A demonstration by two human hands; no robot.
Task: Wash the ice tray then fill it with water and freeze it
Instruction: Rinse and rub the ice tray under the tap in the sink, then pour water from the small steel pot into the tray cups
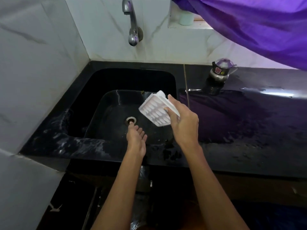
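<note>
A white ice tray (pixel 153 112) with several small cells is held tilted above the right half of the black sink (pixel 79 97). My right hand (pixel 184 120) grips its right edge, thumb across the cells and fingers behind it. My left hand (pixel 137 138) hangs over the sink's front, palm up and fingers relaxed, holding nothing, just below the drain (pixel 131 120). The metal tap (pixel 131 22) stands on the wall above the sink; no water stream is visible.
The black counter (pixel 249 123) to the right is wet. A small metal kettle (pixel 219 72) stands at its back. A purple cloth (pixel 249 22) hangs at the upper right. White tiled walls close off the left and back.
</note>
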